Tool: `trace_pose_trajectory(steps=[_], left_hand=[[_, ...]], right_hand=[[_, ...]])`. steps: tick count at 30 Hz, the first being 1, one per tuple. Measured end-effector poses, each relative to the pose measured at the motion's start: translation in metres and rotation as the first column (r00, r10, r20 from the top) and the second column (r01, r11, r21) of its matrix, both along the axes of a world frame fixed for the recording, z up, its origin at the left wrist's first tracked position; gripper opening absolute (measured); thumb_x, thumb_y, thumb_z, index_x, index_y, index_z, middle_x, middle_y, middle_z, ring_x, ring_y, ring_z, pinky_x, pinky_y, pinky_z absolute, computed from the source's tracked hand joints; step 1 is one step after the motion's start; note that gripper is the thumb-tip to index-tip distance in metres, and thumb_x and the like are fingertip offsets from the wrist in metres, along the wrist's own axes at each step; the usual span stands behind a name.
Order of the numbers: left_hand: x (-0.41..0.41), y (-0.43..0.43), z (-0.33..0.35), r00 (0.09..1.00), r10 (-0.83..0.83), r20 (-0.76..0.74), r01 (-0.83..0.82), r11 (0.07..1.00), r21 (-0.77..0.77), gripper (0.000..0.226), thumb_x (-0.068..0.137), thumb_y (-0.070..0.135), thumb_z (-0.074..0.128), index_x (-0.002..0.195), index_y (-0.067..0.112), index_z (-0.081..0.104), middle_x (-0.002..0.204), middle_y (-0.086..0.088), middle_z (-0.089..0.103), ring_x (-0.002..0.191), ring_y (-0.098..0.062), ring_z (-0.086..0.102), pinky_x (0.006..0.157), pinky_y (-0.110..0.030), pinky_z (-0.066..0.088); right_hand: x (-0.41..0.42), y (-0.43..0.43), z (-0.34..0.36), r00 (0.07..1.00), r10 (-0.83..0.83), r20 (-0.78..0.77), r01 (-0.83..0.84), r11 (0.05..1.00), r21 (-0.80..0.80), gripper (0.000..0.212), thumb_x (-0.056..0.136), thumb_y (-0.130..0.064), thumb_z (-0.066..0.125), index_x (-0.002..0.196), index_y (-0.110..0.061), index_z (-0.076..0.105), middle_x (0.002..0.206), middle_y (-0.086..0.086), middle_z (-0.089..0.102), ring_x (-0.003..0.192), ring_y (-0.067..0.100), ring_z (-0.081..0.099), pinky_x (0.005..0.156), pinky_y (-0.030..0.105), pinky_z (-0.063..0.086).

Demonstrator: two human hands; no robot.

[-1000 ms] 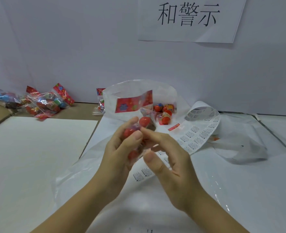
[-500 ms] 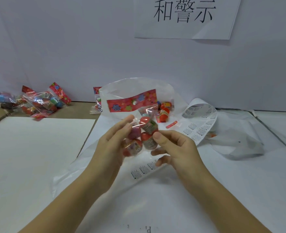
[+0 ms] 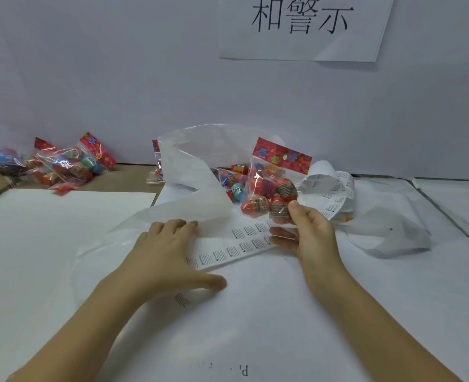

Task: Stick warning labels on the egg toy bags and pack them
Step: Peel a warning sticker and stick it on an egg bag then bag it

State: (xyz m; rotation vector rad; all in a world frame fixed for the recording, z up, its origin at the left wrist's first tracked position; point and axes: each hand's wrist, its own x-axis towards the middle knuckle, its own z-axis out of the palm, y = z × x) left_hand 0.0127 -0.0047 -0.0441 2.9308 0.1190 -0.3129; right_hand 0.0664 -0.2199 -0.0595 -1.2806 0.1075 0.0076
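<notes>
Clear egg bag (image 3: 272,186), right hand (image 3: 310,232); left hand (image 3: 161,252) at label strip (image 3: 241,248) end.

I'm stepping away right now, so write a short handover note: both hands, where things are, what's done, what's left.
Left hand: flat, fingers straight, resting on the label strip on the table.
Right hand: grips the held toy bag by its lower end, above the strip.
Large plastic bag behind the hands holds several toy bags; a pile of toy bags lies far left.
Done: some bags look packed; cannot tell whether the held bag is labelled.
Left: label it if needed, pack it, then probably the pile.
</notes>
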Motion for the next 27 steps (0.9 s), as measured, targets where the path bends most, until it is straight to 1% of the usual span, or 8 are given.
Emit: trace_pose_trajectory(steps=[6,9,12,15,18,20,22,27], left_hand=[[0.001,0.005,0.004,0.997,0.063,0.053,-0.061,0.997,-0.040,0.133,0.020,0.094,0.053,0.140,0.040,0.033,0.129,0.014,0.046,0.118,-0.013,0.043,0.095,-0.030,0.039],[0.001,0.009,0.007,0.993,0.118,-0.002,-0.117,0.978,-0.173,0.122,0.013,0.087,0.067,0.124,0.045,0.040,0.116,0.023,0.052,0.105,-0.008,0.053,0.086,-0.030,0.048],[0.002,0.010,0.007,0.995,0.099,-0.019,-0.100,0.946,-0.307,0.120,0.012,0.085,0.071,0.122,0.043,0.044,0.117,0.025,0.053,0.107,-0.006,0.054,0.092,-0.030,0.048],[0.003,0.009,0.007,0.982,0.170,0.087,-0.106,0.864,-0.492,0.082,0.026,0.074,0.084,0.093,0.034,0.060,0.089,0.024,0.064,0.084,0.006,0.059,0.069,-0.019,0.045],[0.005,0.001,0.001,0.888,0.393,0.238,-0.145,0.731,-0.667,0.046,0.052,0.046,0.092,0.065,0.018,0.058,0.058,0.015,0.059,0.055,0.000,0.051,0.053,-0.025,0.036],[0.006,-0.005,-0.001,0.834,0.504,0.222,-0.163,0.610,-0.775,0.038,0.066,0.032,0.088,0.056,0.016,0.055,0.052,0.012,0.056,0.053,-0.007,0.048,0.052,-0.026,0.034],[0.006,-0.008,-0.001,0.798,0.579,0.167,-0.173,0.485,-0.857,0.032,0.073,0.025,0.085,0.057,0.016,0.059,0.056,0.005,0.057,0.058,-0.015,0.050,0.055,-0.028,0.038],[0.003,-0.016,0.006,0.759,0.644,-0.097,-0.202,0.092,-0.975,0.020,0.082,0.022,0.076,0.076,0.006,0.065,0.075,-0.015,0.068,0.065,-0.028,0.063,0.063,-0.035,0.052]], right_hand=[[0.007,-0.008,-0.005,0.994,-0.103,-0.036,0.098,0.986,-0.132,0.016,0.098,-0.028,0.054,0.093,-0.014,0.058,0.079,0.002,0.068,0.056,0.015,0.066,0.050,0.028,0.056],[0.009,-0.008,-0.010,0.994,-0.100,-0.041,0.086,0.959,-0.270,0.022,0.097,-0.022,0.054,0.115,-0.010,0.056,0.082,0.007,0.066,0.045,0.013,0.059,0.051,0.030,0.053],[0.007,-0.007,-0.013,0.992,-0.125,-0.019,0.112,0.934,-0.340,0.056,0.092,-0.016,0.058,0.143,-0.020,0.035,0.114,0.004,0.054,0.046,0.010,0.056,0.048,0.026,0.047],[-0.002,-0.002,-0.013,0.964,-0.200,0.174,0.262,0.823,-0.505,0.077,0.086,-0.015,0.067,0.148,-0.024,0.022,0.135,0.004,0.037,0.092,0.010,0.048,0.066,0.020,0.043],[-0.018,0.006,-0.004,0.883,-0.092,0.460,0.359,0.765,-0.535,0.068,0.080,-0.017,0.073,0.135,-0.033,0.037,0.114,-0.007,0.046,0.082,-0.002,0.042,0.065,0.006,0.039],[-0.031,0.013,0.004,0.922,0.111,0.371,0.155,0.772,-0.617,0.041,0.079,-0.030,0.072,0.110,-0.041,0.048,0.076,-0.015,0.054,0.061,0.001,0.047,0.058,0.015,0.040],[-0.042,0.020,0.011,0.957,0.288,0.046,-0.183,0.716,-0.674,0.028,0.078,-0.046,0.065,0.096,-0.038,0.045,0.055,-0.008,0.057,0.045,0.003,0.047,0.048,0.024,0.041],[-0.058,0.029,0.024,0.803,0.508,-0.313,-0.581,0.784,-0.218,0.053,0.071,-0.046,0.070,0.106,-0.032,0.033,0.098,0.004,0.068,0.053,0.023,0.064,0.038,0.024,0.045]])
